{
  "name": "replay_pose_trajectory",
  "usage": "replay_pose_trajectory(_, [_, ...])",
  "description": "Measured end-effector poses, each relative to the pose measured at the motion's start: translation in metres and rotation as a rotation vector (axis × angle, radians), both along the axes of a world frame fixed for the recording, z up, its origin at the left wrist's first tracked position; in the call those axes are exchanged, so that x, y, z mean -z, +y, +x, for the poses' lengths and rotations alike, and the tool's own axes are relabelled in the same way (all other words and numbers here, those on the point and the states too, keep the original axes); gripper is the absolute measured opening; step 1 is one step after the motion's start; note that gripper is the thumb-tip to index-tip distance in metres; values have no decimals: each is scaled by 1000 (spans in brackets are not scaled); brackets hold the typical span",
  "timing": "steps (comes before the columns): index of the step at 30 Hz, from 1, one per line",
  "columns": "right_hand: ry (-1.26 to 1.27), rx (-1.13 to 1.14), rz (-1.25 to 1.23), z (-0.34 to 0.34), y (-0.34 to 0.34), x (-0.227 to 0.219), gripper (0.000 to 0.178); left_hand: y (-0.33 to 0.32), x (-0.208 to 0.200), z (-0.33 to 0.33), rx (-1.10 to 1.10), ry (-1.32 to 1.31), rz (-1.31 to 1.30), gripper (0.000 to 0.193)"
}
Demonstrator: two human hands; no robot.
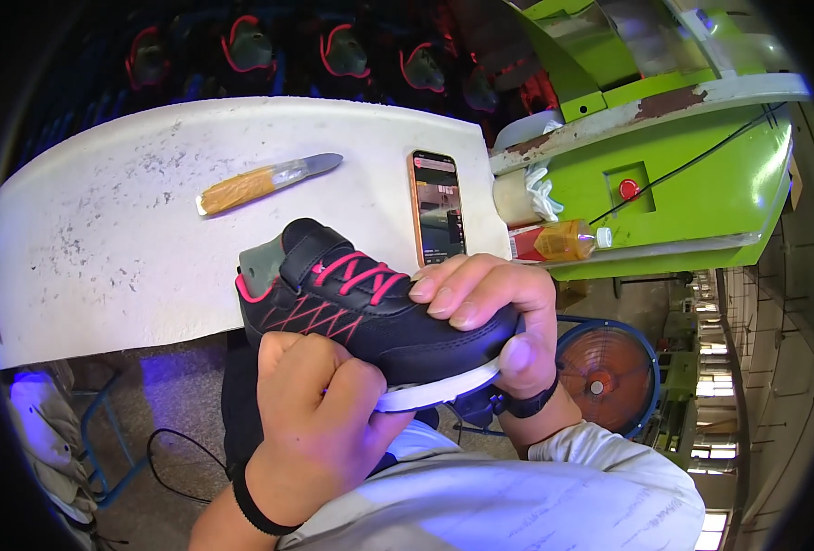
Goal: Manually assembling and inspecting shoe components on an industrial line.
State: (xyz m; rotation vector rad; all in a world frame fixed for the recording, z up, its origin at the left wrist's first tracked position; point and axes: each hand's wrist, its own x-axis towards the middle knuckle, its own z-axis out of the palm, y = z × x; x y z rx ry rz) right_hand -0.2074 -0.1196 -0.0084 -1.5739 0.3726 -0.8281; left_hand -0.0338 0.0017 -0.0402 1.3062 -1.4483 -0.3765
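A black sneaker [407,335] with pink laces and pink stitching is held in front of me, its toe toward the right. A grey-green shoe last [262,264] sticks out of its ankle opening. My right hand [503,298] grips the toe end, with fingers over the top and the thumb at the front by the white sole [434,393]. My left hand [319,399] is closed, its curled fingers against the near side of the sneaker along the sole edge. The left fingertips are hidden, as is most of the underside.
On the white table [104,239] lie a knife [269,184] with a tape-wrapped handle and a phone [438,209]. A drink bottle [563,241] lies beside a white cup [522,197] by a green machine [682,174]. A floor fan [609,378] stands at right. More shoes on lasts [342,50] are behind.
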Motion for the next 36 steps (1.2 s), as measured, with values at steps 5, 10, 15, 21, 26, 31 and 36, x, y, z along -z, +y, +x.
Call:
replay_pose_trajectory(5, [-53, 77, 70, -11, -5, 7, 45, -4, 15, 4, 1, -52, 3, 34])
replay_pose_trajectory(10, [110, 158, 126, -26, -18, 0, 38, -25, 19, 8, 9, -208, 16, 42])
replay_pose_trajectory(15, [835, 307, -460, -22, -12, -28, 56, -51, 20, -8, -16, -358, 24, 36])
replay_pose_trajectory(21, [871, 474, -410, -10, -7, -8, 44, -55, 18, -9, -33, -452, 12, 36])
replay_pose_trajectory(26, [231, 259, -78, -11, -18, -26, 56, -30, 9, 23, 34, -338, 175, 52])
replay_pose_trajectory(31, [-784, -391, 292, 60, 11, -36, 74, 6, -30, 38, -54, -171, -233, 74])
replay_pose_trajectory(36, [-86, -254, -433, 77, 47, -6, 76, 79, -48, 43, -322, 270, 60, 70])
